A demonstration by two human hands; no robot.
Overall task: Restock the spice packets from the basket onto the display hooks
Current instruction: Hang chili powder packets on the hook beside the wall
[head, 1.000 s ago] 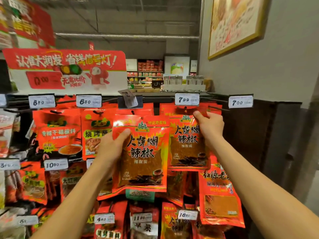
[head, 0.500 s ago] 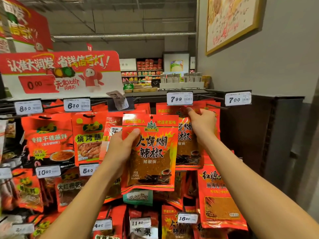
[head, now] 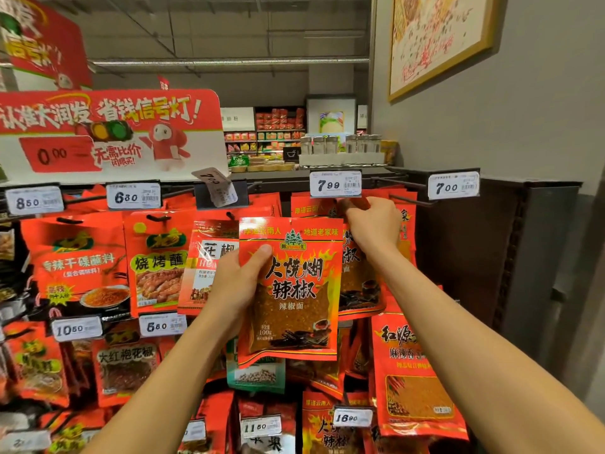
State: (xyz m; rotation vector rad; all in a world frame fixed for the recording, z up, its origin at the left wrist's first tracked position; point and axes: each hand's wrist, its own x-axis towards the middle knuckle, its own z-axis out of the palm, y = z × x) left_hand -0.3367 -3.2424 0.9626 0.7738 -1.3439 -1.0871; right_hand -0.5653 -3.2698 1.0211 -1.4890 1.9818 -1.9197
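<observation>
The left hand grips a red chili-powder packet by its left edge, thumb curled over the front and the fingers hidden behind it. The packet hangs upright in front of the rack, just below and left of the 7.99 price tag. The right hand, directly under that tag, pinches the top edge of a matching packet that hangs behind the held one; its fingers are curled at the packet's header, where the hook itself cannot be seen.

Left of the 7.99 tag, a loose 7.00 label sits crooked on its holder, and further left come tags for 6.80 and 8.50 above rows of red and orange packets. Right of the 7.99 tag a bare black hook juts forward under another 7.00 tag. Below the tag, lower rows of packets crowd the rack, partly covered by both forearms, with a 16.90 tag and an 11.50 tag among them.

Above the tag, clear spice jars stand in a tray on the rack's top. A red promotional sign rises up and left of the tag. A grey wall with a framed picture stands to its right, and stocked shelves show in the distance beyond it.
</observation>
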